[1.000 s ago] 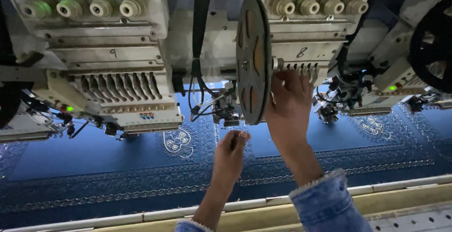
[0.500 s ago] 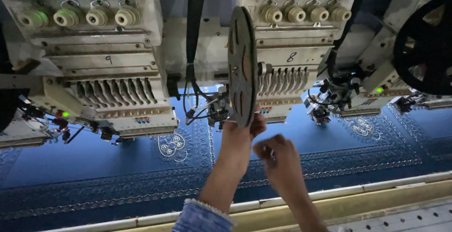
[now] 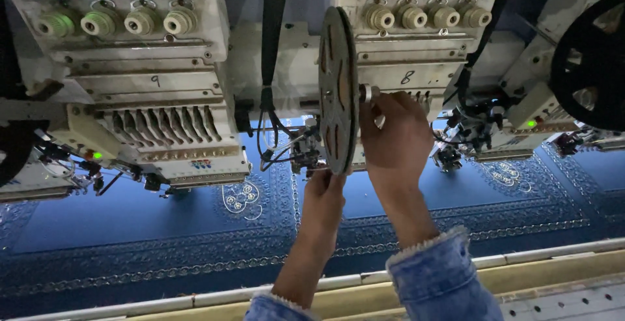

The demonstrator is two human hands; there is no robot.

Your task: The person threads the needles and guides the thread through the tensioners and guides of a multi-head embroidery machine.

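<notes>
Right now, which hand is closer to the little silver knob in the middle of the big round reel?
Right. The right hand has its fingers at the silver knob beside the reel. The left hand is lower, at the reel's bottom edge.

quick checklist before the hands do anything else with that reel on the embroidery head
1. Right hand on the small hub knob beside the reel: ok, fingers touch it.
2. Left hand at the lower rim of the grey reel: ok.
3. Reel upright, edge-on to the camera: ok.
4. Knob tight or loose: cannot tell.
5. Blue embroidered fabric lying flat under the heads: ok.
6. Denim cuff away from the needles: ok.
</notes>
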